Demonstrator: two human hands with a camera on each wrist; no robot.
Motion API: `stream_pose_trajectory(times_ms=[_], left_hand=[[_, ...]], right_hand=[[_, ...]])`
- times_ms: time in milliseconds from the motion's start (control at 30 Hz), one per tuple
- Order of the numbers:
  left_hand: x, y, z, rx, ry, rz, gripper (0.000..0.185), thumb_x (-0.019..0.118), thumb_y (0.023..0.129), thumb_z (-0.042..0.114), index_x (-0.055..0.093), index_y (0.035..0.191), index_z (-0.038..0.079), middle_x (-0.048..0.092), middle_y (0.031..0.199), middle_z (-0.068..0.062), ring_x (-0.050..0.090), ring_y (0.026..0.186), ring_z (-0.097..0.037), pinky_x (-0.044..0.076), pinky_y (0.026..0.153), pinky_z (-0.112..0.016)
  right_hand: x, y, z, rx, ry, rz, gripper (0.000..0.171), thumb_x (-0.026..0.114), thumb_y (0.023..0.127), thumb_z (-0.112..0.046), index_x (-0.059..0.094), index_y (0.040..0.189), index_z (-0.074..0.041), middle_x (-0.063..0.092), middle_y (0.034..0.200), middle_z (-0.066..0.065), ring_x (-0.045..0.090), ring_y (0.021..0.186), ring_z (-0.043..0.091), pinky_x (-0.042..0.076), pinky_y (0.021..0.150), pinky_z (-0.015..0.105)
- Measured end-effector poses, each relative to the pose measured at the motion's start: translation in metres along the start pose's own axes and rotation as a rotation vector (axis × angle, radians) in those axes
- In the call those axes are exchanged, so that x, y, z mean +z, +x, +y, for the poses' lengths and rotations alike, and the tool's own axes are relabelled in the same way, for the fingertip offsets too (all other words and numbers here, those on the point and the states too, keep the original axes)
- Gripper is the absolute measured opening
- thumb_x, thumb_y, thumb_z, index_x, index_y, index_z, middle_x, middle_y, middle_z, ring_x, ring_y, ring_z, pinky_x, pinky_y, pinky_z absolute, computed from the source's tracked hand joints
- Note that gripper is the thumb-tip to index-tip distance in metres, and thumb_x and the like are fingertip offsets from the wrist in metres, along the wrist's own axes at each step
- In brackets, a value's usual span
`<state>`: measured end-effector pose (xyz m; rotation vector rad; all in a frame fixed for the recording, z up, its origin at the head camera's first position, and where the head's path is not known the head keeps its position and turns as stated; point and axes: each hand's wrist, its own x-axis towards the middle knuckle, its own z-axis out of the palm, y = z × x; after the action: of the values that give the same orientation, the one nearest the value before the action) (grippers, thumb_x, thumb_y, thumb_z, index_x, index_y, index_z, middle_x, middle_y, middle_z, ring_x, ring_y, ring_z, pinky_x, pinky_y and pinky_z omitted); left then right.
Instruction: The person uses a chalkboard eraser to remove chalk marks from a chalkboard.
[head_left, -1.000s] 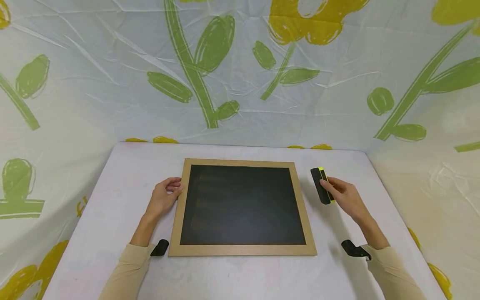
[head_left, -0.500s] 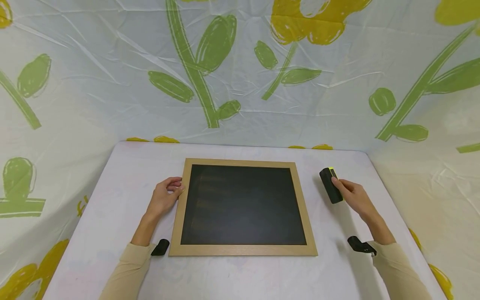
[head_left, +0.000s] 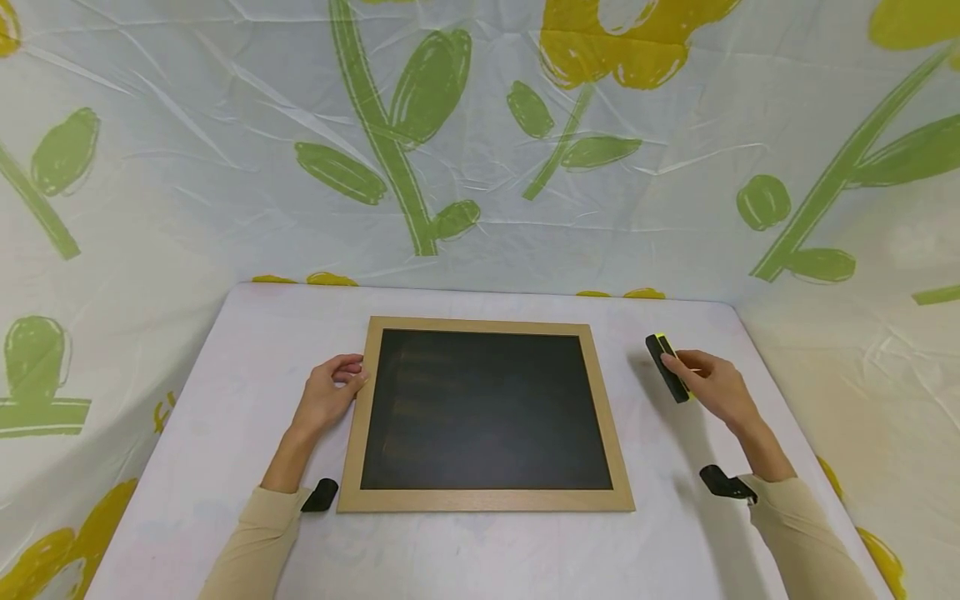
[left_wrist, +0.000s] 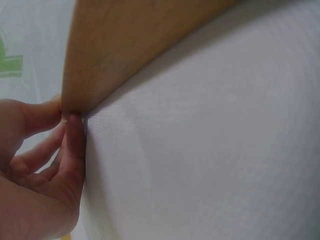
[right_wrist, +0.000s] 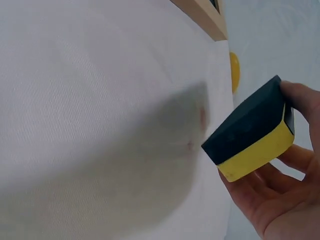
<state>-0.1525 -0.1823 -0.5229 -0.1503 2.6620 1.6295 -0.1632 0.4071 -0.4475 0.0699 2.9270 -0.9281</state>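
A chalkboard (head_left: 487, 408) with a light wooden frame lies on the white table; faint smears show on its dark surface. My left hand (head_left: 330, 392) pinches the frame's left side between thumb and curled fingers; the left wrist view shows the fingertips at the wooden edge (left_wrist: 115, 50). To the right of the board, my right hand (head_left: 716, 387) grips a black and yellow board eraser (head_left: 669, 369) between thumb and fingers. The eraser (right_wrist: 250, 130) is held tilted above the table, apart from the board, its shadow falling on the cloth.
The white-covered table (head_left: 480, 554) extends around the board on all sides. Behind and beside it hangs a pale curtain (head_left: 247, 183) printed with green stems and yellow flowers. A black wrist camera (head_left: 321, 495) sits at the left cuff, another wrist camera (head_left: 723, 482) at the right.
My right hand has moved to the right, away from the board, with the eraser turning in its grip. The left hand and the chalkboard have stayed in place.
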Motion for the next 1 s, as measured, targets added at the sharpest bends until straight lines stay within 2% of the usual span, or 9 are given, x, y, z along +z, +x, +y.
stream_pose_trajectory(times_ms=[200,400,533,600,633,733,833,933,1000], left_hand=[[0.0,0.001,-0.002,-0.003,-0.001,-0.008,0.037,0.068,0.1,0.011,0.061,0.133,-0.005,0.066,0.115,-0.021,0.063,0.096,-0.028,0.051,0.068,-0.017],[-0.001,0.001,-0.003,-0.001,0.01,-0.005,0.037,0.068,0.1,0.011,0.061,0.133,-0.005,0.066,0.115,-0.022,0.064,0.098,-0.03,0.05,0.069,-0.017],[0.0,0.001,-0.003,-0.003,0.013,-0.005,0.037,0.068,0.1,0.011,0.062,0.133,-0.004,0.066,0.115,-0.022,0.064,0.098,-0.03,0.049,0.069,-0.016],[0.0,0.001,-0.003,0.003,0.009,-0.007,0.037,0.068,0.1,0.011,0.062,0.132,-0.005,0.066,0.115,-0.022,0.064,0.098,-0.03,0.05,0.069,-0.017],[0.0,0.001,-0.003,0.004,0.009,-0.009,0.037,0.067,0.1,0.011,0.061,0.133,-0.005,0.066,0.115,-0.022,0.064,0.098,-0.03,0.05,0.069,-0.017],[0.0,0.001,-0.004,0.003,0.007,-0.009,0.037,0.067,0.1,0.011,0.061,0.133,-0.005,0.066,0.115,-0.023,0.064,0.098,-0.03,0.05,0.068,-0.017],[-0.002,0.0,-0.004,-0.006,0.012,-0.006,0.037,0.067,0.1,0.011,0.061,0.133,-0.005,0.066,0.115,-0.022,0.065,0.098,-0.03,0.05,0.068,-0.016],[-0.002,0.0,-0.003,-0.002,0.006,-0.008,0.038,0.067,0.1,0.011,0.061,0.134,-0.005,0.066,0.115,-0.023,0.065,0.097,-0.03,0.051,0.068,-0.016],[-0.002,0.0,-0.002,0.002,0.002,-0.013,0.038,0.067,0.1,0.01,0.06,0.134,-0.006,0.066,0.116,-0.023,0.064,0.097,-0.031,0.051,0.068,-0.016]], right_hand=[[-0.001,-0.002,-0.003,-0.03,-0.031,0.034,0.068,0.067,0.099,-0.044,0.052,0.142,0.006,0.057,0.133,0.033,0.057,0.119,0.05,0.053,0.083,0.047],[-0.006,-0.002,-0.006,-0.063,-0.027,0.035,0.066,0.066,0.1,-0.041,0.049,0.146,0.003,0.057,0.134,0.033,0.057,0.119,0.053,0.054,0.085,0.056],[-0.013,-0.001,-0.006,-0.102,0.017,-0.013,0.062,0.063,0.103,-0.037,0.045,0.151,-0.003,0.056,0.138,0.033,0.057,0.121,0.053,0.051,0.089,0.059],[-0.017,-0.002,-0.006,-0.121,0.048,-0.057,0.064,0.062,0.104,-0.034,0.039,0.156,-0.005,0.053,0.14,0.034,0.057,0.121,0.052,0.051,0.089,0.054],[-0.019,-0.002,-0.007,-0.128,0.063,-0.08,0.065,0.062,0.104,-0.032,0.036,0.158,-0.007,0.05,0.142,0.034,0.058,0.121,0.05,0.052,0.088,0.05],[-0.025,-0.003,-0.009,-0.151,0.115,-0.135,0.069,0.061,0.105,-0.027,0.026,0.163,-0.013,0.044,0.147,0.03,0.062,0.118,0.032,0.054,0.086,0.034],[-0.029,-0.003,-0.011,-0.174,0.156,-0.166,0.07,0.058,0.106,-0.025,0.021,0.165,-0.019,0.039,0.15,0.027,0.056,0.115,0.011,0.052,0.082,0.021],[-0.032,-0.003,-0.01,-0.178,0.185,-0.187,0.067,0.054,0.108,-0.024,0.02,0.165,-0.024,0.041,0.149,0.03,0.054,0.114,0.007,0.051,0.082,0.022],[-0.034,-0.003,-0.009,-0.157,0.188,-0.2,0.064,0.05,0.11,-0.027,0.018,0.166,-0.028,0.045,0.145,0.032,0.054,0.113,0.008,0.049,0.086,0.03]])
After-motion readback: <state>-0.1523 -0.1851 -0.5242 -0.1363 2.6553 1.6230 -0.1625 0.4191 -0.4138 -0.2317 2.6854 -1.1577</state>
